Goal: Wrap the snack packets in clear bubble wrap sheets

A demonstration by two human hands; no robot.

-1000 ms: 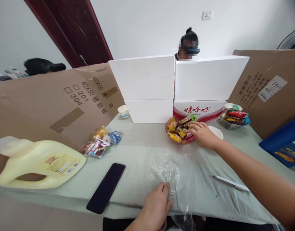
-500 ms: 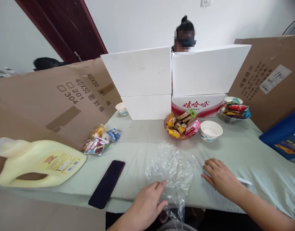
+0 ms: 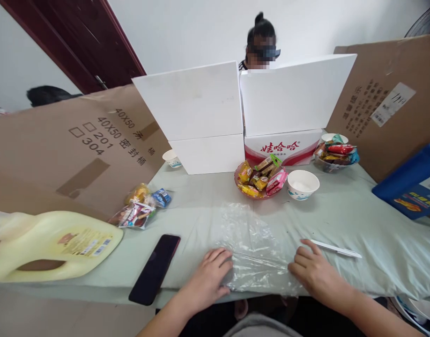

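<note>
Clear crinkled plastic bag point(image 3: 253, 248) lies flat on the pale green cloth-covered table point(image 3: 341, 220), at its near edge, and serves as the landmark for all else. Far behind the bag, tall brown cardboard sheets point(image 3: 77, 145) and white foam boxes point(image 3: 208, 117) wall off the back of the table, and a person's head shows above the boxes. Well to the left of the bag a pale yellow plastic jug with a handle point(image 3: 56, 243) lies on its side. To the far right of the bag sits a blue box point(image 3: 411, 182). Just left of the bag lies a dark smartphone point(image 3: 155, 267), face up. Behind the bag stands a reddish dish heaped with wrapped snacks point(image 3: 259, 180), with a white paper bowl point(image 3: 302, 183) touching or just beside it on the right. Behind and left of the bag rests a small pile of loose snack packets point(image 3: 141, 208). A thin white pen point(image 3: 336, 249) lies just right of the bag.

The left hand point(image 3: 210, 276) rests palm down on the bag's left edge, fingers loosely spread and pressing the film, grasping nothing. The right hand point(image 3: 311, 271) rests at the bag's right edge, fingers curled lightly against the plastic; whether they pinch it I cannot tell
</note>
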